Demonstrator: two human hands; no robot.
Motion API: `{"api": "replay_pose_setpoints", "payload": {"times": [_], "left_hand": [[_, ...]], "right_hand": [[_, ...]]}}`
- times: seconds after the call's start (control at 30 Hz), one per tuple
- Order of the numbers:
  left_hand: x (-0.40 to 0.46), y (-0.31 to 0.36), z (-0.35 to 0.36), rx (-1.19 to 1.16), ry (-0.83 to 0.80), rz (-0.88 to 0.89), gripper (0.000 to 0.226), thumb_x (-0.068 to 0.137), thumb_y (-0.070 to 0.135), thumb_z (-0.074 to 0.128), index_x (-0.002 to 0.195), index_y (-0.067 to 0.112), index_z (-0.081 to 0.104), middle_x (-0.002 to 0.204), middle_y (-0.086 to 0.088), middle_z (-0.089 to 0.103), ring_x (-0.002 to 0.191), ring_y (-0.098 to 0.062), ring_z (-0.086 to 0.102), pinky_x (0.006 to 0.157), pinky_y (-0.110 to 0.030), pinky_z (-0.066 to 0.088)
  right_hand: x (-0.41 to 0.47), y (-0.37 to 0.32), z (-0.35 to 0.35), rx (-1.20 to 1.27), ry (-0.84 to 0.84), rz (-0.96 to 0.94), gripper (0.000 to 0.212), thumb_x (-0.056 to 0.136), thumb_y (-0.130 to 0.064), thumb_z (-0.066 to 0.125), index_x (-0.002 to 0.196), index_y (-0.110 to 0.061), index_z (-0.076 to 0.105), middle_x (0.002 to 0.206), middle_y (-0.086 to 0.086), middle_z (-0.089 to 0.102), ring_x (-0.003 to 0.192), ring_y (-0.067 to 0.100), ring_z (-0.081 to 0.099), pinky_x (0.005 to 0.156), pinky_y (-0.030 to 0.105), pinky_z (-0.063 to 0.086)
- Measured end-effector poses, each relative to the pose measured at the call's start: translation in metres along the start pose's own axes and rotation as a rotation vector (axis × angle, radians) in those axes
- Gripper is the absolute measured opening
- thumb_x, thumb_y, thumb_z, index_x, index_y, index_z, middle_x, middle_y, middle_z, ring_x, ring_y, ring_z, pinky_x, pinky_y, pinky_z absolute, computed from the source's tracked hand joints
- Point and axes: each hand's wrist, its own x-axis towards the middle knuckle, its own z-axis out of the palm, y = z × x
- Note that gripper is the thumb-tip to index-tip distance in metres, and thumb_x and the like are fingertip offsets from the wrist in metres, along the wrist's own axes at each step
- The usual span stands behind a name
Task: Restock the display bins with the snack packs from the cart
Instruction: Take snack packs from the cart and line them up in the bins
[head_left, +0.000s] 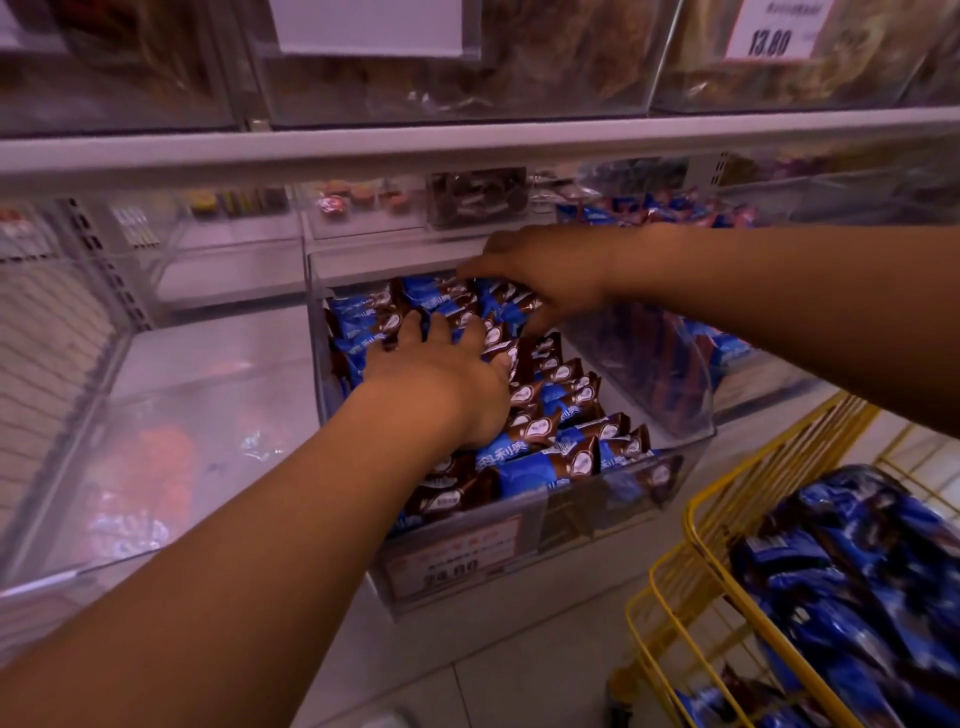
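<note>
A clear plastic display bin (691, 431) on the lower shelf is filled with several blue-and-brown snack packs (550, 457). My left hand (441, 379) lies palm down on the packs in the middle of the bin, fingers spread and straight. My right hand (545, 270) reaches in from the right at the bin's back, its fingers and thumb curled round a few packs there. A yellow wire cart (675, 566) at the lower right holds a large clear bag of the same blue snack packs (872, 582).
A neighbouring clear bin (171, 457) to the left holds orange and white packs. Another bin (727, 353) with blue packs stands to the right. An upper shelf edge (467, 145) with more bins and price cards overhangs the hands. Pale floor tiles lie below.
</note>
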Motion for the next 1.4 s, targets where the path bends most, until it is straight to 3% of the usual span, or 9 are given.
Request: {"api": "replay_pose_setpoints", "payload": {"times": [0.13, 0.23, 0.4, 0.6, 0.8, 0.97, 1.2, 1.3, 1.4], "left_hand": [[-0.001, 0.001, -0.001, 0.003, -0.01, 0.006, 0.065, 0.102, 0.054, 0.018, 0.157, 0.028, -0.007, 0.165, -0.004, -0.011, 0.15, -0.029, -0.015, 0.12, -0.058, 0.003], [-0.002, 0.001, -0.002, 0.0, -0.013, 0.013, 0.066, 0.102, 0.054, 0.018, 0.157, 0.028, -0.008, 0.165, -0.004, -0.011, 0.15, -0.029, -0.015, 0.12, -0.059, 0.003], [-0.003, 0.001, -0.002, -0.016, -0.013, 0.012, 0.065, 0.102, 0.056, 0.017, 0.157, 0.029, -0.007, 0.165, -0.004, -0.01, 0.15, -0.029, -0.015, 0.12, -0.059, 0.002], [-0.003, 0.001, -0.002, -0.021, -0.02, 0.009, 0.065, 0.102, 0.056, 0.016, 0.157, 0.029, -0.006, 0.165, -0.004, -0.01, 0.15, -0.029, -0.015, 0.12, -0.059, 0.002], [-0.003, 0.001, -0.002, -0.028, -0.019, 0.008, 0.065, 0.102, 0.056, 0.016, 0.157, 0.029, -0.006, 0.165, -0.003, -0.01, 0.15, -0.029, -0.016, 0.119, -0.059, 0.002], [0.0, 0.0, -0.001, -0.031, -0.023, 0.012, 0.065, 0.102, 0.057, 0.016, 0.157, 0.03, -0.006, 0.165, -0.003, -0.01, 0.15, -0.029, -0.015, 0.119, -0.06, 0.001], [0.006, 0.0, 0.003, -0.034, -0.017, 0.01, 0.065, 0.101, 0.057, 0.018, 0.157, 0.031, -0.003, 0.166, -0.003, -0.007, 0.151, -0.03, -0.012, 0.119, -0.06, 0.005], [-0.005, 0.005, -0.002, 0.023, 0.081, 0.008, 0.063, 0.101, 0.055, 0.026, 0.155, 0.022, 0.021, 0.162, -0.011, 0.021, 0.148, -0.034, 0.014, 0.117, -0.059, 0.02], [-0.023, 0.018, -0.016, -0.066, 0.455, 0.081, 0.044, 0.096, 0.046, 0.044, 0.109, 0.008, 0.064, 0.109, -0.02, 0.064, 0.102, -0.038, 0.06, 0.089, -0.05, 0.052]], "right_hand": [[-0.004, -0.004, 0.001, -0.254, -0.132, 0.011, 0.091, 0.087, -0.059, 0.063, 0.158, -0.025, 0.018, 0.157, 0.008, 0.034, 0.131, 0.032, 0.047, 0.098, 0.043, 0.046], [-0.01, -0.004, 0.012, -0.44, -0.313, 0.178, 0.105, 0.089, -0.074, 0.044, 0.159, -0.014, -0.006, 0.167, 0.008, 0.005, 0.151, 0.029, 0.017, 0.12, 0.051, 0.022], [-0.003, -0.008, 0.016, -0.539, -0.409, 0.291, 0.102, 0.088, -0.08, 0.029, 0.158, -0.017, -0.011, 0.168, 0.004, -0.006, 0.154, 0.026, -0.006, 0.12, 0.059, -0.003], [-0.004, -0.009, -0.002, -0.421, -0.199, 0.199, 0.105, 0.069, -0.083, 0.06, 0.15, -0.019, 0.037, 0.146, 0.01, 0.044, 0.13, 0.033, 0.045, 0.103, 0.048, 0.041], [-0.007, 0.006, -0.015, -0.12, -0.06, 0.098, 0.036, 0.071, -0.039, 0.087, 0.099, -0.021, 0.072, 0.081, -0.006, 0.063, 0.074, 0.019, 0.054, 0.065, 0.03, 0.041], [-0.001, 0.001, -0.012, 0.126, -0.047, 0.097, 0.023, 0.075, -0.031, 0.085, 0.094, -0.021, 0.074, 0.095, -0.001, 0.071, 0.085, 0.019, 0.064, 0.073, 0.032, 0.05], [-0.006, -0.018, -0.002, -0.164, -0.032, 0.013, 0.039, 0.087, -0.044, 0.07, 0.118, -0.02, 0.065, 0.109, 0.006, 0.063, 0.099, 0.028, 0.061, 0.075, 0.036, 0.048], [-0.037, -0.02, -0.019, -0.182, -0.021, 0.055, 0.047, 0.093, -0.046, 0.061, 0.13, -0.017, 0.06, 0.128, 0.01, 0.057, 0.117, 0.031, 0.055, 0.091, 0.043, 0.049], [-0.111, -0.018, -0.034, -0.131, 0.243, 0.056, 0.038, 0.093, -0.037, 0.057, 0.121, -0.014, 0.065, 0.119, 0.011, 0.062, 0.109, 0.032, 0.059, 0.089, 0.043, 0.049]]}}
